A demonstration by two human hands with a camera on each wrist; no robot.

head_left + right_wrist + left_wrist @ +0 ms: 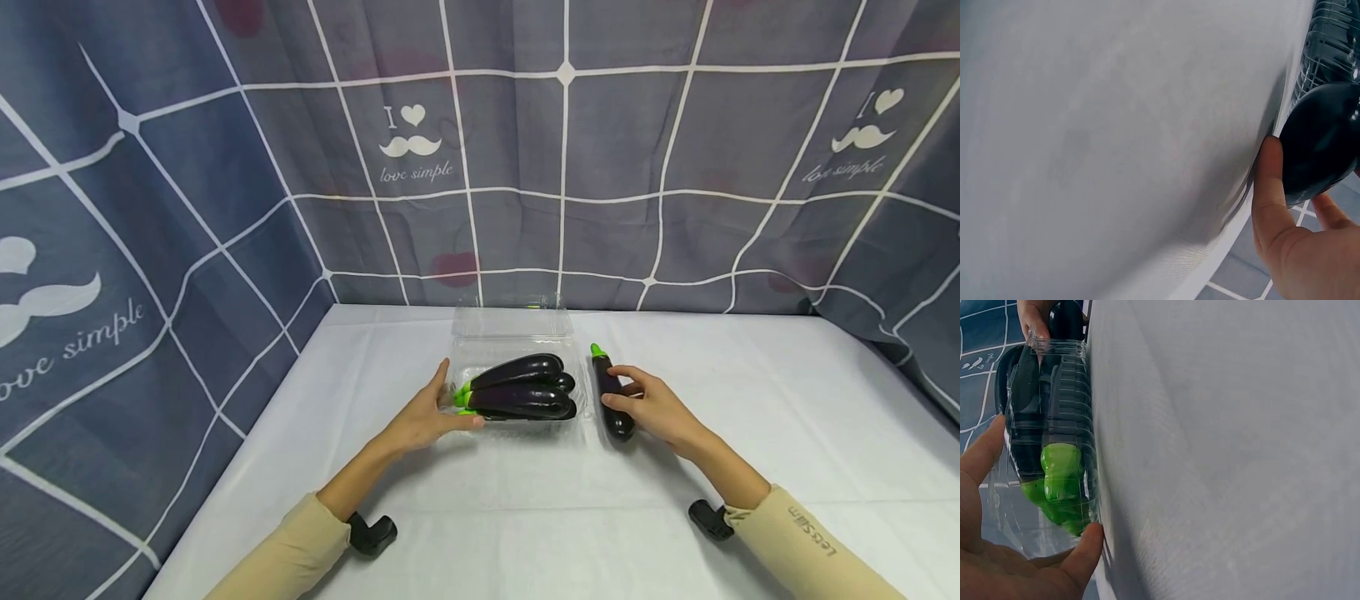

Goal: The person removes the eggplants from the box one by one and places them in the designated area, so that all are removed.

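Note:
A clear plastic container (512,350) stands on the table, its lid (512,321) folded back. Inside lie several glossy dark eggplants (525,396), their green stems (1063,469) toward the left end. Spread around the container's front left corner, my left hand (431,417) touches its walls with thumb and fingers; some of those fingertips are hidden. Just right of the container, a single eggplant (617,421) lies nearly lengthwise, green stem at the far end. My right hand (656,408) grips it about the middle; its rounded dark end (1319,144) fills much of the right wrist view.
A white cloth (525,508) covers the table. Grey-blue checked curtains (517,150) hang behind the table and at both sides. Small black devices (371,533) sit at both wrists, beside the beige sleeves.

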